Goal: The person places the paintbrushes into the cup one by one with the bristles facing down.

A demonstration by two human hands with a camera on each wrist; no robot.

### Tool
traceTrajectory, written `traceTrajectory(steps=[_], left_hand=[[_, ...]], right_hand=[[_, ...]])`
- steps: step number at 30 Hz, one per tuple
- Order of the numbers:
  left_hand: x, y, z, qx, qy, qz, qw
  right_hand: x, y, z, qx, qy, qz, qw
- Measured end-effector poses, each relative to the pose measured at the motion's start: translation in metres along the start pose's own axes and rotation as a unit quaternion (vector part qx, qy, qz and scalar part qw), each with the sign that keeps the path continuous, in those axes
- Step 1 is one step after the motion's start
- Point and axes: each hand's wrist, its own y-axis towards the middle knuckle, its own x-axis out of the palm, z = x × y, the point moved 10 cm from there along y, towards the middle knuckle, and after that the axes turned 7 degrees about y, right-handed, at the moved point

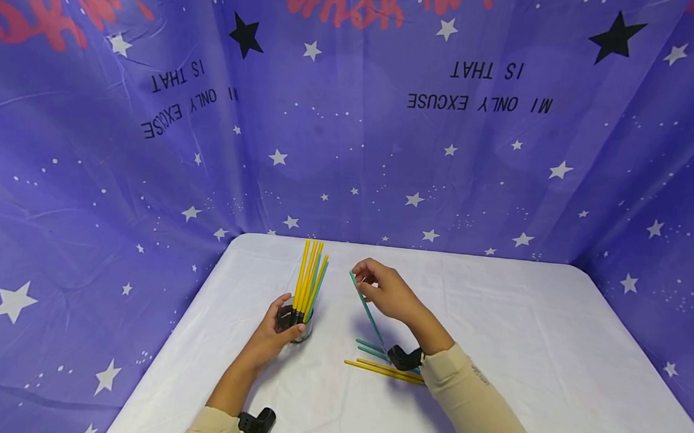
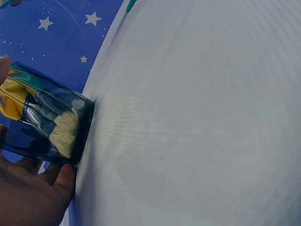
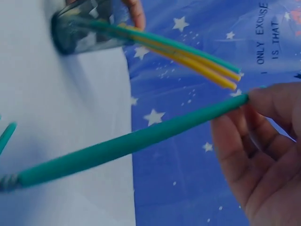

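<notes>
My left hand (image 1: 274,336) grips a clear glass jar (image 2: 87,122) on the table, its fingers and thumb around the sides. Several yellow- and green-handled paintbrushes (image 1: 306,279) lean in the jar, and pale bristles (image 2: 66,132) show through the glass near its base. To the right, my right hand (image 1: 383,288) pinches a green paintbrush (image 3: 131,141) near the top end of its handle. That brush hangs slanted, its lower end towards the table; its bristles are hard to make out. Below the right wrist lie more green brushes (image 1: 370,348) and yellow brushes (image 1: 375,369).
A white cloth covers the table (image 1: 522,327). Purple-blue fabric (image 1: 356,146) with stars and lettering hangs behind and at both sides. Black wrist cameras (image 1: 405,358) sit on both wrists, the right one above the loose brushes.
</notes>
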Motion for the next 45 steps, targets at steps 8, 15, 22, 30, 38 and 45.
traceTrajectory(steps=[8, 15, 22, 30, 38, 45], left_hand=[[0.000, -0.001, 0.002, 0.002, 0.000, -0.001, 1.0000], [0.000, -0.002, 0.005, 0.004, 0.003, 0.001, 1.0000], [0.001, -0.002, 0.005, 0.005, 0.003, 0.002, 1.0000], [0.001, -0.002, 0.006, 0.009, -0.005, 0.000, 1.0000], [0.001, -0.002, 0.006, 0.005, -0.004, 0.002, 1.0000], [0.001, -0.003, 0.007, 0.004, -0.008, -0.001, 1.0000]], right_hand=[[-0.009, 0.015, -0.026, -0.028, 0.073, 0.085, 0.993], [-0.014, 0.024, -0.045, -0.062, 0.160, 0.143, 0.975], [-0.015, 0.027, -0.055, -0.101, 0.218, 0.191, 0.952], [-0.005, 0.030, -0.051, -0.115, 0.243, 0.215, 0.939], [0.020, 0.032, -0.030, -0.052, 0.232, 0.197, 0.951], [0.029, 0.024, -0.039, -0.026, 0.218, 0.190, 0.957]])
